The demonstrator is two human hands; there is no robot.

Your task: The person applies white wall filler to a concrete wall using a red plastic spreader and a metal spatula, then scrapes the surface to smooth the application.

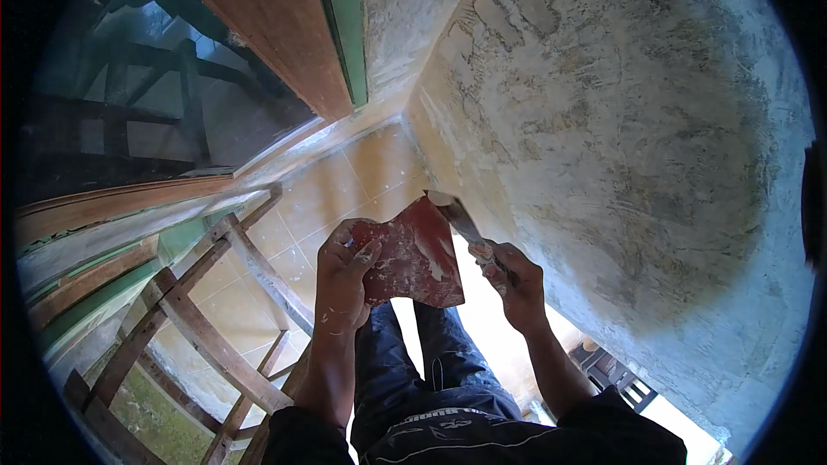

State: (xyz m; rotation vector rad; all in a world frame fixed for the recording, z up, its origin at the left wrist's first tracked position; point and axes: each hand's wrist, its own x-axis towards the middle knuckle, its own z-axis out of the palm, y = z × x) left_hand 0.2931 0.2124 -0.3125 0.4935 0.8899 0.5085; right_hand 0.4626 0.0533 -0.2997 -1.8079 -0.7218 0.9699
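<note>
My left hand (345,263) is closed on the left edge of a dark red board (405,263), its thumb lying on the upper face. Whitish filler smears the board, with a thicker streak near its right side. In my right hand (512,282) is a putty knife (465,222), gripped by the handle. Its blade reaches the board's upper right corner and carries a pale dab of filler; whether blade and board touch I cannot tell. White residue marks the fingers of both hands.
A patchy grey plastered wall (620,138) rises at the right. Wooden scaffold-like bars (207,327) stand at the left over a tiled floor (301,215). A dark window pane (155,95) with a brown wooden frame (267,17) is at the upper left.
</note>
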